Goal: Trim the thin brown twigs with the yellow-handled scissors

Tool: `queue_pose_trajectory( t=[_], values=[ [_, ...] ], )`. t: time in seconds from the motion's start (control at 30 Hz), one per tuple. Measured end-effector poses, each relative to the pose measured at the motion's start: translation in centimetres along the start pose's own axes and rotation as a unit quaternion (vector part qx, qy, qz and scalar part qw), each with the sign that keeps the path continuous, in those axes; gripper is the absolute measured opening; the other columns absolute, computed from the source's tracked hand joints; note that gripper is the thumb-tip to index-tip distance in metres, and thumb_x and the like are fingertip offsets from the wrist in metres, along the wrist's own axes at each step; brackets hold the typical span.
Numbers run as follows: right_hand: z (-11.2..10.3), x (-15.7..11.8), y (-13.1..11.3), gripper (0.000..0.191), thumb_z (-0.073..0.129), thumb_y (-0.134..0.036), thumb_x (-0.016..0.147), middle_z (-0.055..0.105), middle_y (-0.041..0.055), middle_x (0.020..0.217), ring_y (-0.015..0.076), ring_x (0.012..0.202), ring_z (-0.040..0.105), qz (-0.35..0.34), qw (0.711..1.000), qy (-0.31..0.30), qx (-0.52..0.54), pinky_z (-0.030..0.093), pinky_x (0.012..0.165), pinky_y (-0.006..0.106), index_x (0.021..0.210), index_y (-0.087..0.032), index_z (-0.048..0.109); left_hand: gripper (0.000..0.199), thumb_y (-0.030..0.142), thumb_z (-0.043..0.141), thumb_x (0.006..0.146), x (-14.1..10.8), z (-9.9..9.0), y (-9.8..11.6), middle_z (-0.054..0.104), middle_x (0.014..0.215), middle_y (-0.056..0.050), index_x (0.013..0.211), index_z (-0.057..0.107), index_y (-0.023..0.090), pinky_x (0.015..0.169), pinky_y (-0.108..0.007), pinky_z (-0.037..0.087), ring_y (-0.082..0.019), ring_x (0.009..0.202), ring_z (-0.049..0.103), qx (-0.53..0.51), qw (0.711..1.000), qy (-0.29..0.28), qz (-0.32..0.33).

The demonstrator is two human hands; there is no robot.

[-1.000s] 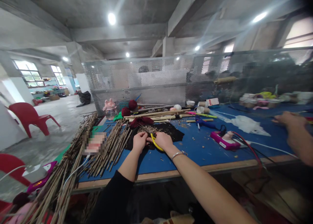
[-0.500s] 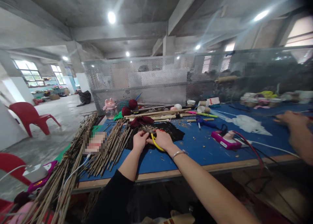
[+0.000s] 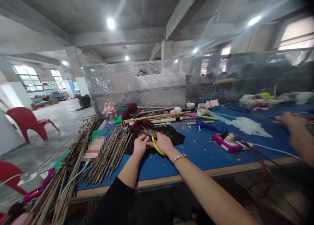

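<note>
My right hand (image 3: 162, 143) is closed on yellow-handled scissors (image 3: 157, 147), whose metal blades point up and left over a black cloth (image 3: 178, 135). Just beside it, my left hand (image 3: 141, 146) has its fingers pinched together near the blades; what it holds is too small to make out. Small brown scraps lie scattered on the cloth. Behind my hands is a dark red cloth (image 3: 142, 124). Thin brown sticks (image 3: 115, 149) lie in a bundle on the blue table (image 3: 191, 158), left of my left hand.
A longer bundle of sticks (image 3: 71, 163) leans at the left edge. Pale rods (image 3: 162, 116) and red yarn balls (image 3: 126, 115) lie at the back. On the right are a purple power strip (image 3: 227, 143), a plastic bag (image 3: 250, 125) and another person's hand (image 3: 291, 122).
The view has shifted slightly. The scissor blades show more clearly above my hands, and both hands stay close together over the black cloth.
</note>
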State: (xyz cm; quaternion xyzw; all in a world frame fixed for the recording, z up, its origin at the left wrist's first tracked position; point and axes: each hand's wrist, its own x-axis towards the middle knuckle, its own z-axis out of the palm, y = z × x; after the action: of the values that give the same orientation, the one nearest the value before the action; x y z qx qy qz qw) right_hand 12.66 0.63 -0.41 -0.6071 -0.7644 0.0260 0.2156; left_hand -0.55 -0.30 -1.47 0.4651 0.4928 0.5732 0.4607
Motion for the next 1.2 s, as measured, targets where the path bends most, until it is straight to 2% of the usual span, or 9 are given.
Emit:
queue_pose_trajectory(
  t=[0.27, 0.47, 0.67, 0.87, 1.2],
  values=[
    [-0.08, -0.07, -0.14, 0.067, 0.043, -0.075, 0.068, 0.066, 0.0132, 0.093, 0.0268, 0.090, 0.062, 0.002, 1.000, -0.018, 0.007, 0.042, 0.071, 0.030, 0.097, -0.016, 0.053, 0.024, 0.033, 0.067, 0.065, -0.05, -0.02, 0.09, 0.061, 0.062, -0.002, 0.075, 0.067, 0.011, 0.038, -0.016, 0.036, -0.006, 0.043, 0.046, -0.003, 1.000, 0.009, -0.014],
    [-0.03, 0.07, -0.25, 0.068, 0.044, -0.076, 0.067, 0.067, 0.0141, 0.092, 0.0276, 0.087, 0.063, 0.015, 0.999, -0.033, -0.028, 0.044, 0.071, 0.031, 0.096, -0.016, 0.058, 0.028, 0.035, 0.069, 0.064, 0.12, -0.10, -0.15, 0.062, 0.063, -0.003, 0.080, 0.068, 0.011, 0.039, -0.015, 0.036, -0.005, 0.043, 0.046, -0.011, 1.000, 0.021, -0.017],
    [-0.22, 0.11, -0.40, 0.067, 0.045, -0.075, 0.068, 0.067, 0.0154, 0.093, 0.0277, 0.089, 0.063, 0.024, 0.997, -0.058, -0.047, 0.044, 0.073, 0.031, 0.094, -0.016, 0.062, 0.024, 0.033, 0.070, 0.062, 0.41, 0.01, -0.46, 0.057, 0.054, 0.000, 0.069, 0.066, 0.010, 0.040, -0.015, 0.037, -0.005, 0.042, 0.044, -0.013, 0.999, 0.037, -0.024],
    [-0.34, 0.09, -0.46, 0.063, 0.047, -0.073, 0.068, 0.067, 0.0146, 0.094, 0.0271, 0.091, 0.062, 0.029, 0.996, -0.074, -0.043, 0.044, 0.075, 0.031, 0.092, -0.018, 0.065, 0.018, 0.028, 0.068, 0.064, 0.48, -0.02, -0.57, 0.054, 0.052, 0.001, 0.066, 0.064, 0.011, 0.040, -0.016, 0.037, -0.005, 0.042, 0.044, 0.002, 0.999, 0.042, -0.023],
    [-0.28, 0.06, -0.32, 0.069, 0.043, -0.077, 0.066, 0.067, 0.0136, 0.092, 0.0280, 0.088, 0.063, 0.013, 0.997, -0.052, -0.057, 0.044, 0.073, 0.033, 0.096, -0.017, 0.057, 0.018, 0.029, 0.065, 0.065, 0.70, -0.22, -0.86, 0.051, 0.046, 0.003, 0.061, 0.061, 0.012, 0.037, -0.017, 0.029, -0.005, 0.037, 0.038, 0.016, 0.999, 0.043, 0.015]
  ],
)
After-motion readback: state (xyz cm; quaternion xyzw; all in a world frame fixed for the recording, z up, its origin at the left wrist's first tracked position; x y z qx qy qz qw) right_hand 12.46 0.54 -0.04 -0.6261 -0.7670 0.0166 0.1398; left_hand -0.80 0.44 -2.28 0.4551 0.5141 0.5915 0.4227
